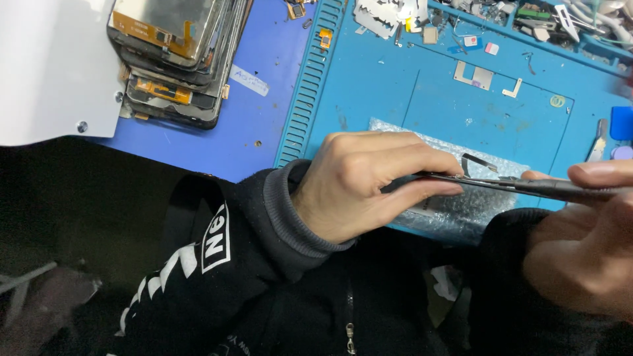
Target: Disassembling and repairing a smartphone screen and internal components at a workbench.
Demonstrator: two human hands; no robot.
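Observation:
My left hand [369,181] grips a thin dark phone body [435,178] edge-on, holding it tilted just above a sheet of bubble wrap [461,204] on the blue work mat [395,86]. My right hand [587,237] holds a slim dark tool [560,190] whose tip meets the phone's edge near a small flex ribbon [478,161]. Both wrists are in dark sleeves.
A stack of phone screens and frames [178,59] lies at the upper left beside a white sheet [53,72]. Small metal shields [475,76], screws and loose parts [389,16] are scattered along the mat's far edge. Another tool [599,140] lies at the right.

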